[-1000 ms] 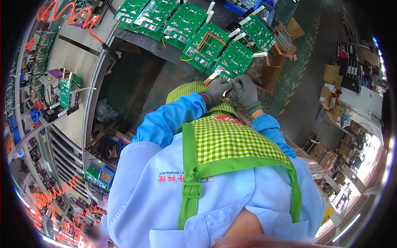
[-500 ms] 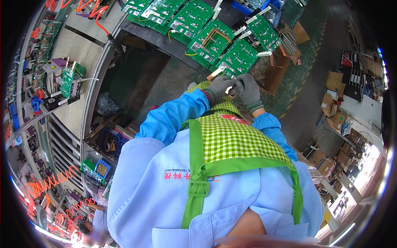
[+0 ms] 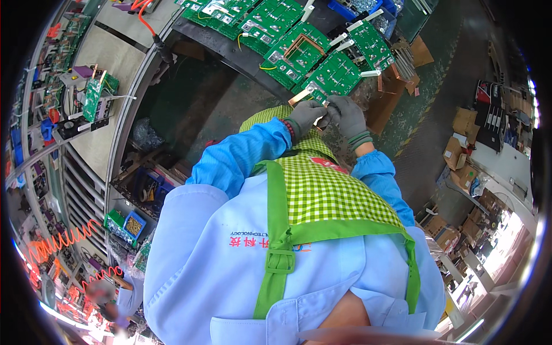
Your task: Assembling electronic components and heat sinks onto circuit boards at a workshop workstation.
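Both my hands wear grey gloves and meet at the near corner of a green circuit board (image 3: 336, 73) at the table's edge. My left hand (image 3: 305, 118) is closed, its thumb and fingers pressed together beside a copper strip (image 3: 299, 96) that sticks out from the board. Close against it, my right hand (image 3: 348, 117) is closed too, fingertips bent inward. Between the fingertips a small copper-coloured bit shows, mostly covered by the gloves; I cannot tell what it is.
More green circuit boards (image 3: 270, 22) with white and copper strips lie along the dark table (image 3: 218, 43). Blue bins of small metal parts (image 3: 357, 7) stand behind. To the left, a board (image 3: 92, 98) stands on a workbench (image 3: 109, 54). A cardboard box (image 3: 384, 106) sits at right.
The hands stay together at the board's corner, with slight finger movement. The whole view has shifted a little; no thing has visibly been put down or picked up.
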Demonstrator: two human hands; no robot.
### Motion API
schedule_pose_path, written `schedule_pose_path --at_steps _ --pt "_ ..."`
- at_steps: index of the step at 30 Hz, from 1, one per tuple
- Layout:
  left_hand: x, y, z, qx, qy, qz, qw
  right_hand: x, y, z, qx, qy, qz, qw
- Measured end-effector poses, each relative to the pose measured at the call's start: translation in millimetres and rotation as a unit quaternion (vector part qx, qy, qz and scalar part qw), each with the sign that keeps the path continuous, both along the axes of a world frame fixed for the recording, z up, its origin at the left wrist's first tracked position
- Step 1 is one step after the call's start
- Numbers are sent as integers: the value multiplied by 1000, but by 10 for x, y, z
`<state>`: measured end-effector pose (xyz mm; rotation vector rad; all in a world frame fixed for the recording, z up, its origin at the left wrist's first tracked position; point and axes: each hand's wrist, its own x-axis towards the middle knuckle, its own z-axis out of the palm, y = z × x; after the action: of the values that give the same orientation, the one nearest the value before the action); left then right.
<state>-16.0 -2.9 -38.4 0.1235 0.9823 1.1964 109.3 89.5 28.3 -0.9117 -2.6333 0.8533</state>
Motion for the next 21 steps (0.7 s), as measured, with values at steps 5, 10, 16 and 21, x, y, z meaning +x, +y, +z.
schedule_pose_path --at_steps 5,10,16,21 --pt "13 10 47 -18 16 4 1000 0 34 -6 3 -28 3 1000" --pt "16 14 69 -32 24 5 999 -80 179 84 -120 -62 -5 991" --pt "-15 0 110 -31 10 19 999 -186 315 34 -219 -137 -41 965" --pt "-9 10 30 -11 -12 2 1000 -131 325 -61 -317 -57 -86 943"
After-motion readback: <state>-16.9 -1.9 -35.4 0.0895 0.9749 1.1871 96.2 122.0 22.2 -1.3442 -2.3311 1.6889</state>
